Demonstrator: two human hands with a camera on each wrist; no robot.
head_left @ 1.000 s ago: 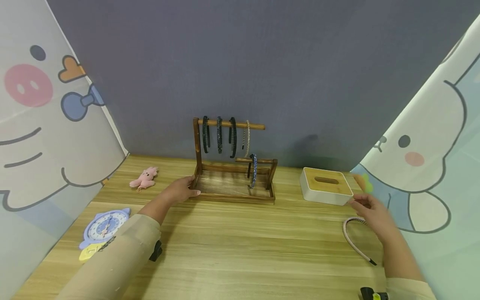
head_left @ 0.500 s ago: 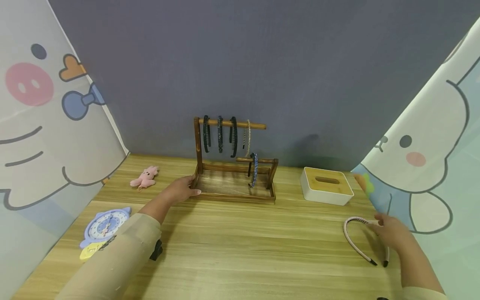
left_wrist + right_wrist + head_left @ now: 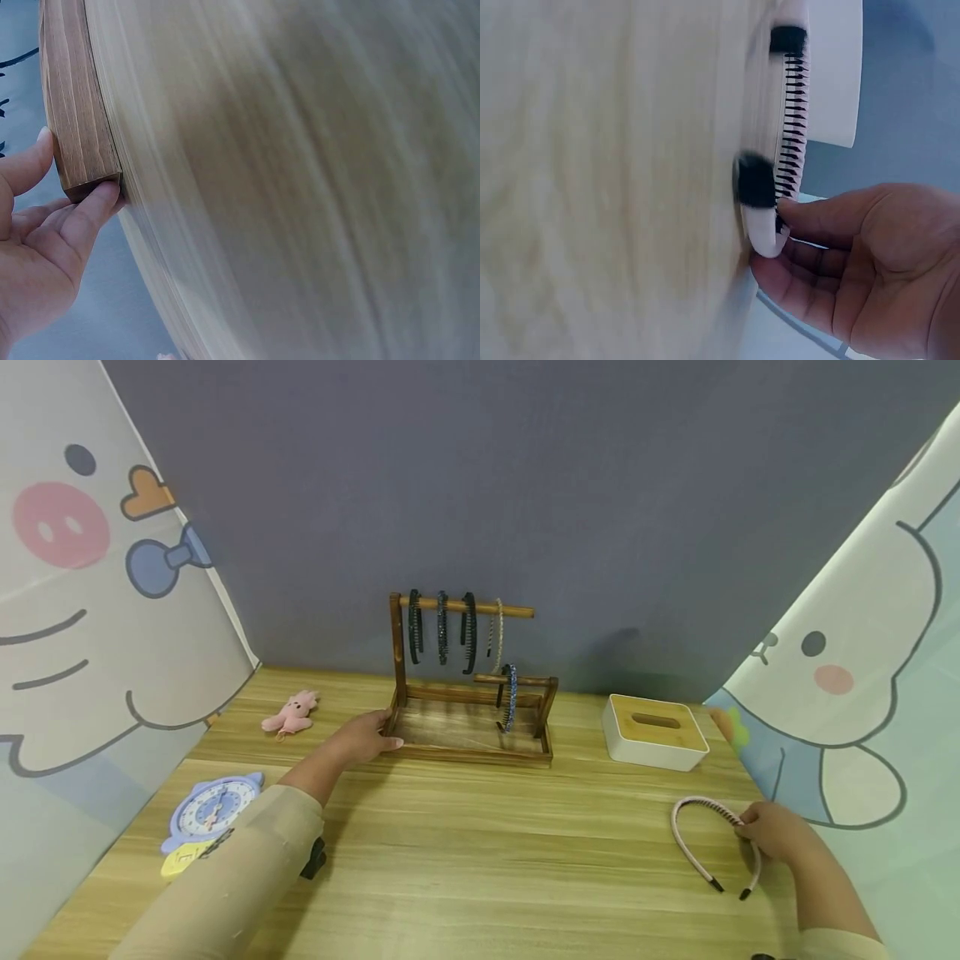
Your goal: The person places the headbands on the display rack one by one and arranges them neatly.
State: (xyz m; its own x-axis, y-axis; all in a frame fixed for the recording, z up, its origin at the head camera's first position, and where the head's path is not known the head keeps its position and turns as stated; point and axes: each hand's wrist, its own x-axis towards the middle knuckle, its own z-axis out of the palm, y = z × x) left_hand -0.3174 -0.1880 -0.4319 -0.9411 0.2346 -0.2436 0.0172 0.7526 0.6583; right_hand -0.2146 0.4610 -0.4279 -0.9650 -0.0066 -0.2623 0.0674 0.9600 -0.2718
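Observation:
A pale pink headband (image 3: 703, 799) with dark inner teeth and black tips is pinched near its right side by my right hand (image 3: 776, 831). In the right wrist view, thumb and fingers grip the headband (image 3: 799, 124) close over the tabletop. My left hand (image 3: 358, 739) holds the left end of a brown wooden rack (image 3: 468, 756), thumb on one side and fingers at the end of its base (image 3: 79, 105). Several headbands hang from the upper bar (image 3: 517, 611), including dark ones and a thin pale one (image 3: 499, 635). A blue glittery headband (image 3: 512, 697) hangs on the lower bar.
A white tissue box (image 3: 655, 756) with a wooden lid stands right of the rack. On the left lie a pink plush toy (image 3: 288, 717) and a blue toy clock (image 3: 206, 810). A grey wall (image 3: 637, 510) backs the table; patterned panels flank it.
My right hand has moved from beside the tissue box down to the pink headband and taken hold of it. The headband has shifted slightly left. My left hand stays on the rack.

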